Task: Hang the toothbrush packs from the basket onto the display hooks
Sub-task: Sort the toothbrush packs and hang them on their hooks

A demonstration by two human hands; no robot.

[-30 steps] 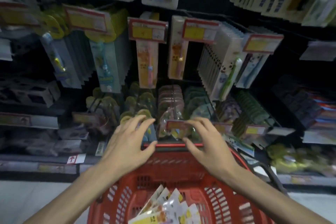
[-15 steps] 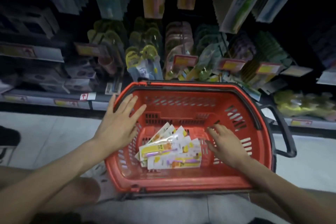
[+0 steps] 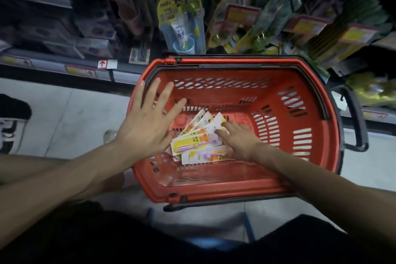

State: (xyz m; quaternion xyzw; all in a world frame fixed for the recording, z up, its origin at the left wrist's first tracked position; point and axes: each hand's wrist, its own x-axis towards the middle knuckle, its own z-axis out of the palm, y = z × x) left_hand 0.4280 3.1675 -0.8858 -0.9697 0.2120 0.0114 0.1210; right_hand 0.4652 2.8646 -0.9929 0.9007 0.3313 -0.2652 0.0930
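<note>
Toothbrush packs [image 3: 198, 144] lie fanned in a red basket [image 3: 222, 188] under the flat right hand [image 3: 241, 140], gripping nothing, the left hand [image 3: 147, 124] spread open beside it

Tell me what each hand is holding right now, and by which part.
Nothing is lifted. The left hand hovers open over the basket's rim. The right hand lies flat on the toothbrush packs, fingers spread; no closed grip shows.

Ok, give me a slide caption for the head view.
Right hand on toothbrush packs in the red basket; left hand open above its rim.
</note>
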